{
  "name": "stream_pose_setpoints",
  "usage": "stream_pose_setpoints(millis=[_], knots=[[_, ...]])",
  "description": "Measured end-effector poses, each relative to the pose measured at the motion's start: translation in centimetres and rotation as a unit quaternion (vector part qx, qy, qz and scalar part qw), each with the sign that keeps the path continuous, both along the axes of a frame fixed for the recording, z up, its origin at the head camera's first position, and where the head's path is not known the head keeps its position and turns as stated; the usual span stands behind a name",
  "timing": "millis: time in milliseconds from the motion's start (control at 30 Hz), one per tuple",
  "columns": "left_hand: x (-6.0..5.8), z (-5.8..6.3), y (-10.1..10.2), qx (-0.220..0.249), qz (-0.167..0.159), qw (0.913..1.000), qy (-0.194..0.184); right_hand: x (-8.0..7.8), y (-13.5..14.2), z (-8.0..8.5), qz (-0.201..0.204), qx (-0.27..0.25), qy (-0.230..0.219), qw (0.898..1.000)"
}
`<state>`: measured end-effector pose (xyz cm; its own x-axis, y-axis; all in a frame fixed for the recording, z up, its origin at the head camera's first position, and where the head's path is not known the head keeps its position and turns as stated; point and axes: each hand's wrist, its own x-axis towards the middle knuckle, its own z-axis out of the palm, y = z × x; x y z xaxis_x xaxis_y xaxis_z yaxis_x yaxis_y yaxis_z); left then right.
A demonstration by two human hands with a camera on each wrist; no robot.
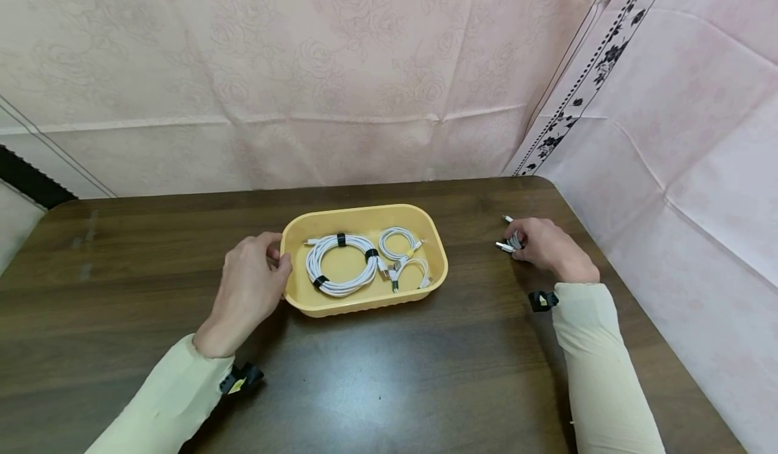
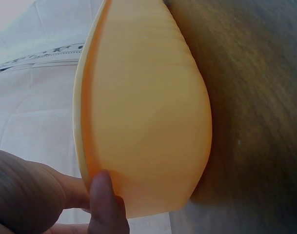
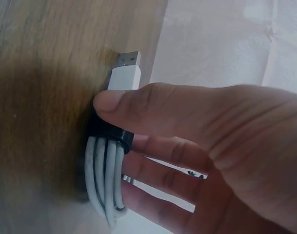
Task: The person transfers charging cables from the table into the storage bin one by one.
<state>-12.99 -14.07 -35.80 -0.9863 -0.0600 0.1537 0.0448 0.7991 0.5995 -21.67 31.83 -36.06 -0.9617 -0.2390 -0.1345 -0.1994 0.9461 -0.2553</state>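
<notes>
A yellow plastic basket (image 1: 358, 312) stands on the table with coiled white cables inside. My left hand (image 1: 246, 288) grips its left end, the thumb (image 2: 103, 200) against the outer wall. Inside lies a large white cable coil (image 1: 313, 271) with black ties; to its right are a smaller coil (image 1: 381, 241) and a short white cable (image 1: 425, 268). Far to the right, my right hand (image 1: 550, 248) pinches a bundled USB cable (image 3: 102, 170) at its black strap (image 3: 109, 130). The cable's USB plug (image 3: 128, 59) sticks out past the thumb.
The brown wooden table (image 1: 365, 386) ends at the right along a slanting edge. Pale patterned cloth (image 1: 340, 82) hangs behind the table, and more cloth (image 1: 717, 170) runs down the right side. Black wrist devices (image 1: 241, 377) sit at both cuffs.
</notes>
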Motion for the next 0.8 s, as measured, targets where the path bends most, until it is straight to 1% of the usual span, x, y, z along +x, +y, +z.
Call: stream_pose_setpoints(millis=[267,533,800], knots=[[-0.04,0.03,0.0,-0.001,0.0,1.0,0.0,-0.22,0.01,-0.15,-0.004,0.006,-0.001,1.0],[-0.01,-0.09,-0.01,-0.001,-0.003,1.0,0.006,-0.31,0.01,-0.36,0.008,0.01,0.006,1.0],[-0.01,-0.06,-0.01,-0.001,-0.004,1.0,0.009,-0.34,0.03,-0.46,0.008,0.012,0.014,1.0]])
